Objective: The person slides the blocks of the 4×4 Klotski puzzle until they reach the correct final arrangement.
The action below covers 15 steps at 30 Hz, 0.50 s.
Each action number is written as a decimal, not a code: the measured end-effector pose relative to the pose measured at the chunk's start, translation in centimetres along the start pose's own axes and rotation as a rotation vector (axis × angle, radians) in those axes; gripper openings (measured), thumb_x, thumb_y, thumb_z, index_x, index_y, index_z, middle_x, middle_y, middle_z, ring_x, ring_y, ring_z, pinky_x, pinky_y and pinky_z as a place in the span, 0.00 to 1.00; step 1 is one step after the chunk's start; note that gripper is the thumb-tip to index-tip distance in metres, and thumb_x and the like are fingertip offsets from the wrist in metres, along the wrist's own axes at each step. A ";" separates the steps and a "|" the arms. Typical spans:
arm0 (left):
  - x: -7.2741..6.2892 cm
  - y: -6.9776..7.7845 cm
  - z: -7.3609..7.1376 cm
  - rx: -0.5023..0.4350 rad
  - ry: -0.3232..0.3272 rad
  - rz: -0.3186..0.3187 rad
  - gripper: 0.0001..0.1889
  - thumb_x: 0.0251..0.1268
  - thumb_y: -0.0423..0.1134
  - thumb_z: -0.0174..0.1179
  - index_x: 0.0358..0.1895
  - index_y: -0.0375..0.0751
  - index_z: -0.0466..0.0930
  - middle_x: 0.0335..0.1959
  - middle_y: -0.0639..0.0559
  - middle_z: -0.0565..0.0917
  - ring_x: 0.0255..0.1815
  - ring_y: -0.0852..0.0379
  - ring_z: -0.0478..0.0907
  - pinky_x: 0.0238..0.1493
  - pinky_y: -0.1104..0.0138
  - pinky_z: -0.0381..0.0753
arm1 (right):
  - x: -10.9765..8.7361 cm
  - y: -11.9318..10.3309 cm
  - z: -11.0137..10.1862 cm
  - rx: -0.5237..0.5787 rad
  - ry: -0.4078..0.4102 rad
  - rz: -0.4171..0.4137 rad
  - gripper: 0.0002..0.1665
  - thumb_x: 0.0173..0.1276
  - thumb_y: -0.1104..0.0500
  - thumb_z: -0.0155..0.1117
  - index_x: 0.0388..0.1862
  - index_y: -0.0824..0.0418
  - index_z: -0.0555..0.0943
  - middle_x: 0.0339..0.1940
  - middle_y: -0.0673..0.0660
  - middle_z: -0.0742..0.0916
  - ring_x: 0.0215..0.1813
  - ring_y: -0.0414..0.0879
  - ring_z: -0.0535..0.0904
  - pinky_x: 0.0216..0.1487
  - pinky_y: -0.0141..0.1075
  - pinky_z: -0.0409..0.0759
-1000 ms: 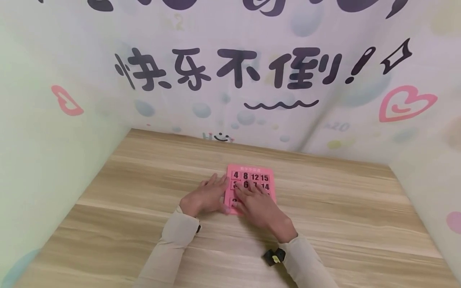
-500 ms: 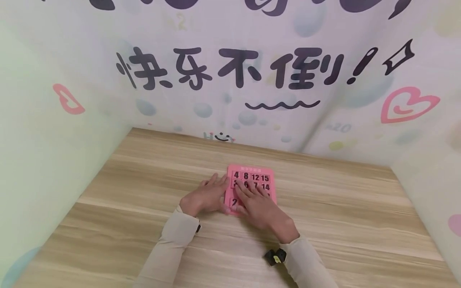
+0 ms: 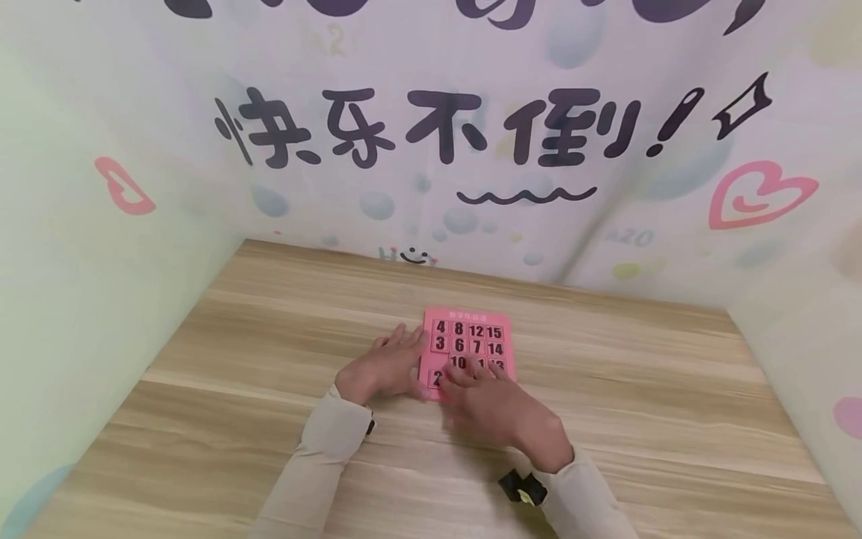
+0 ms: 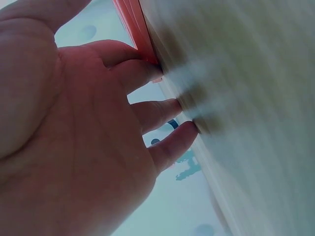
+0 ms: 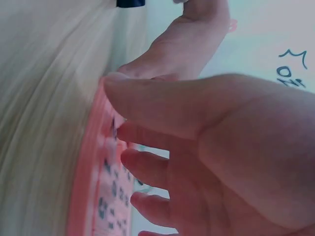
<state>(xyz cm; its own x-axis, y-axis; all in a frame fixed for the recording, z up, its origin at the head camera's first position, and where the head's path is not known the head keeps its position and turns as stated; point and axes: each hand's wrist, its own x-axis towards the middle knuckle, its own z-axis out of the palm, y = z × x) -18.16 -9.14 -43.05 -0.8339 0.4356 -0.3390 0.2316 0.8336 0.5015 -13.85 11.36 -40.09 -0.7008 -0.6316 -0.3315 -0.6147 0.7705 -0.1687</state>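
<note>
A pink number sliding puzzle (image 3: 468, 316) lies on the wooden table. Its top row reads 4, 8, 12, 15, with 3, 6, 7, 14 below. In the third row the leftmost slot shows no tile; under it is a 2. My left hand (image 3: 387, 367) braces the puzzle's left side, thumb by the near corner. In the left wrist view, outstretched fingers (image 4: 157, 110) meet the puzzle's edge and the tabletop. My right hand (image 3: 494, 404), blurred, reaches over the lower rows with fingers spread, hiding part of the bottom row. Its thumb (image 5: 142, 96) overlaps the puzzle's near corner.
The wood-grain table (image 3: 269, 314) runs back to a white wall sheet (image 3: 377, 206) printed with dark characters, hearts and bubbles. Side walls stand left and right. A dark strap piece (image 3: 523, 486) sits at my right sleeve.
My right hand has drawn back towards me and slightly right, uncovering the second row and the 10 in the third. The left hand and the puzzle stay in place.
</note>
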 end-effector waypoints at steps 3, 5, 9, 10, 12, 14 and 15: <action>0.1 0.0 0.0 -0.004 0.003 0.003 0.55 0.56 0.53 0.71 0.80 0.37 0.45 0.82 0.45 0.46 0.82 0.40 0.33 0.79 0.45 0.40 | -0.2 -0.5 -0.2 0.001 -0.010 -0.010 0.36 0.75 0.39 0.53 0.76 0.52 0.66 0.79 0.53 0.64 0.80 0.62 0.53 0.77 0.61 0.51; 0.1 0.1 0.0 -0.007 0.005 0.004 0.56 0.56 0.53 0.71 0.80 0.37 0.45 0.82 0.45 0.46 0.82 0.40 0.33 0.79 0.44 0.40 | -0.3 -0.7 -0.1 0.008 -0.014 -0.010 0.38 0.74 0.36 0.51 0.76 0.52 0.66 0.79 0.53 0.64 0.80 0.62 0.54 0.77 0.61 0.50; 0.0 0.1 0.0 -0.008 0.003 -0.001 0.55 0.56 0.53 0.71 0.80 0.37 0.46 0.82 0.45 0.46 0.82 0.40 0.33 0.79 0.45 0.40 | -0.2 -0.9 0.1 0.021 -0.023 0.009 0.41 0.73 0.32 0.48 0.77 0.52 0.65 0.79 0.54 0.63 0.80 0.63 0.52 0.77 0.61 0.49; 0.0 0.2 0.0 -0.008 0.002 -0.003 0.55 0.56 0.53 0.71 0.80 0.37 0.46 0.82 0.46 0.47 0.82 0.40 0.33 0.79 0.45 0.40 | -0.1 -0.9 0.2 0.022 -0.025 0.013 0.41 0.73 0.32 0.48 0.77 0.52 0.65 0.80 0.53 0.62 0.80 0.63 0.52 0.77 0.61 0.49; 0.0 0.2 0.0 -0.004 0.000 -0.007 0.56 0.56 0.53 0.71 0.80 0.37 0.45 0.82 0.46 0.47 0.82 0.40 0.33 0.79 0.45 0.40 | 0.0 -0.9 0.3 0.019 -0.031 0.018 0.41 0.73 0.33 0.48 0.77 0.52 0.64 0.80 0.53 0.62 0.80 0.63 0.51 0.78 0.61 0.48; 0.0 0.2 0.0 -0.001 0.001 -0.009 0.56 0.56 0.53 0.71 0.80 0.37 0.45 0.82 0.46 0.47 0.82 0.40 0.33 0.79 0.45 0.40 | 0.1 -0.9 0.4 0.019 -0.035 0.022 0.41 0.74 0.33 0.49 0.78 0.52 0.63 0.80 0.53 0.61 0.80 0.63 0.50 0.78 0.61 0.48; 0.0 0.2 0.0 0.001 0.001 -0.011 0.56 0.56 0.53 0.71 0.80 0.37 0.45 0.82 0.46 0.47 0.82 0.41 0.33 0.79 0.45 0.40 | 0.1 -0.8 0.4 0.016 -0.036 0.024 0.40 0.74 0.34 0.49 0.78 0.52 0.63 0.81 0.53 0.60 0.80 0.62 0.50 0.78 0.60 0.48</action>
<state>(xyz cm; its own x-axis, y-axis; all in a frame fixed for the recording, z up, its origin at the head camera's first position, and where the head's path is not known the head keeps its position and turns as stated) -18.09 -8.95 -42.93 -0.8368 0.4260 -0.3439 0.2230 0.8389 0.4965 -13.27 10.70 -40.33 -0.7013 -0.6098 -0.3692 -0.5918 0.7868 -0.1754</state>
